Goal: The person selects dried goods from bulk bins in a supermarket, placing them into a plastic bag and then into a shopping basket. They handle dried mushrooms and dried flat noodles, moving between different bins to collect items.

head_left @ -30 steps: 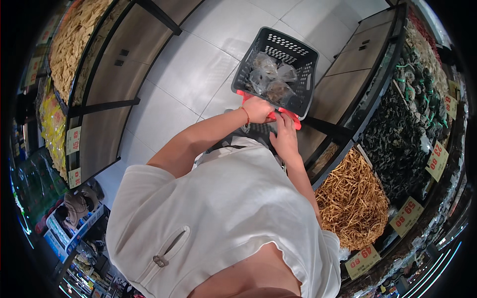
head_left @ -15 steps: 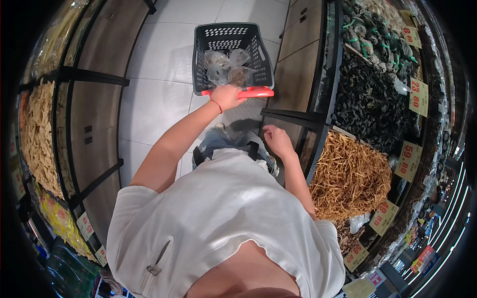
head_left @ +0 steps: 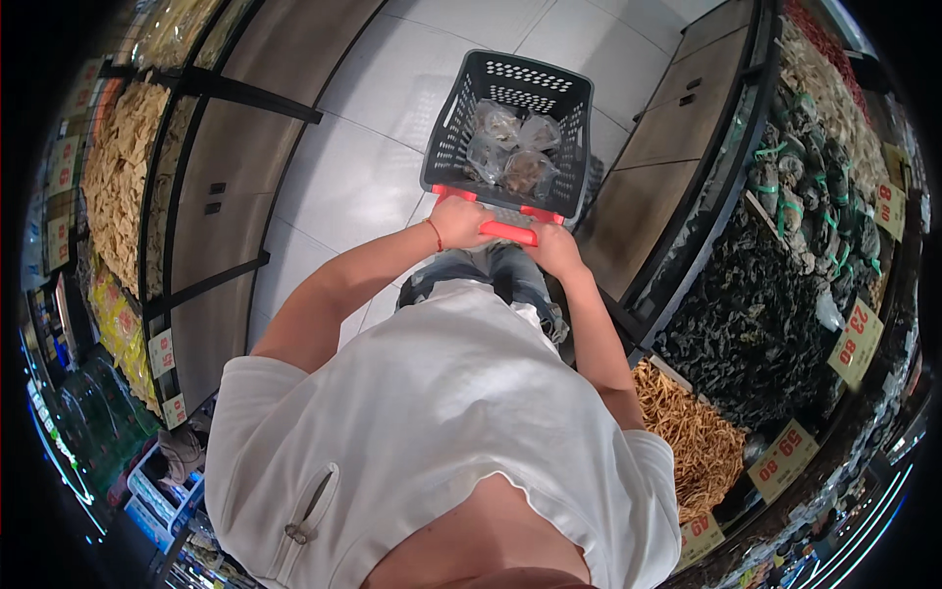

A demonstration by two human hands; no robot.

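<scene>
Basket (head_left: 535, 79), dark grey with holes pierced through its walls, sits in the aisle ahead of the person in the head view; whether its base touches the floor (head_left: 373, 137) cannot be told. Clear bags (head_left: 528, 169) lie together inside the basket, one with something brown in it. At the basket's near side is a red handle (head_left: 508, 233). The left hand (head_left: 459, 218) has its grip curled around the handle's left part, a red bracelet (head_left: 433, 234) at that wrist. The right hand (head_left: 555, 249) has its grip closed around the handle's right end, fingers bent in. Jeans (head_left: 515, 273) show just on the near side of the basket, and a white shirt (head_left: 442, 383) nearer still. Left of the basket stands a wood-fronted cabinet (head_left: 218, 172), with pale slices (head_left: 120, 177) heaped beyond it. Right of the basket is another cabinet (head_left: 653, 162); farther right lie dark bundles (head_left: 814, 187) with green ties, a black heap (head_left: 741, 319) and, nearer the person than the basket, brown strips (head_left: 692, 432).
</scene>
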